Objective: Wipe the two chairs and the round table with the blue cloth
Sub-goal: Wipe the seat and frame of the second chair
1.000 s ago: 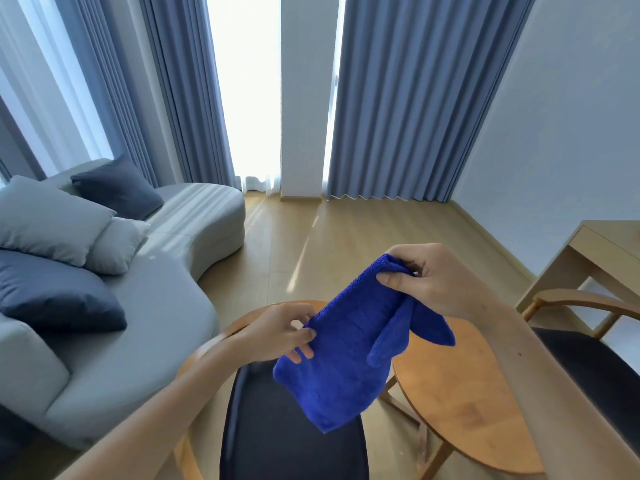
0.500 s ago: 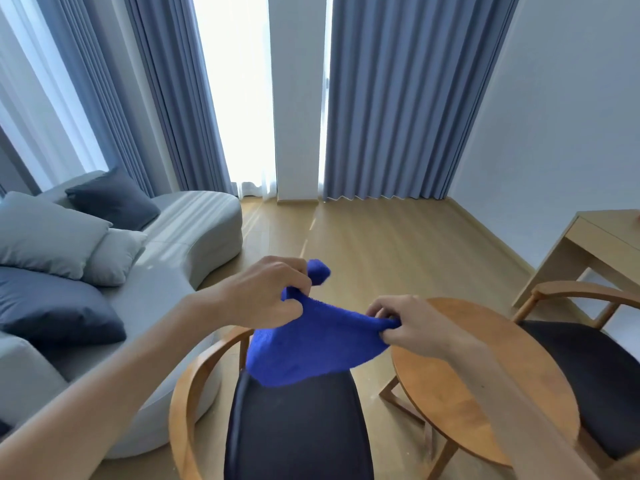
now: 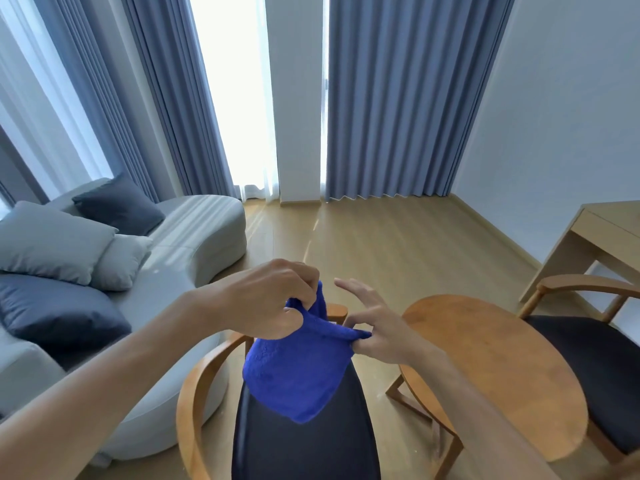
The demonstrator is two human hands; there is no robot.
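Note:
The blue cloth hangs folded in the air above the near chair, a wooden frame with a black seat. My left hand grips the cloth's upper left edge with curled fingers. My right hand pinches the cloth's right corner between thumb and a finger, its other fingers spread straight. The round wooden table stands just right of the near chair. A second chair with a black seat and curved wooden arm sits beyond the table at the right edge.
A grey curved sofa with several grey and dark cushions fills the left side. A light wooden desk stands against the right wall. Blue curtains hang at the back, with wooden floor in front of them.
My hands have drawn closer together with the cloth, bunching it into a shorter fold. My right hand has opened most of its fingers, keeping only a pinch on the corner.

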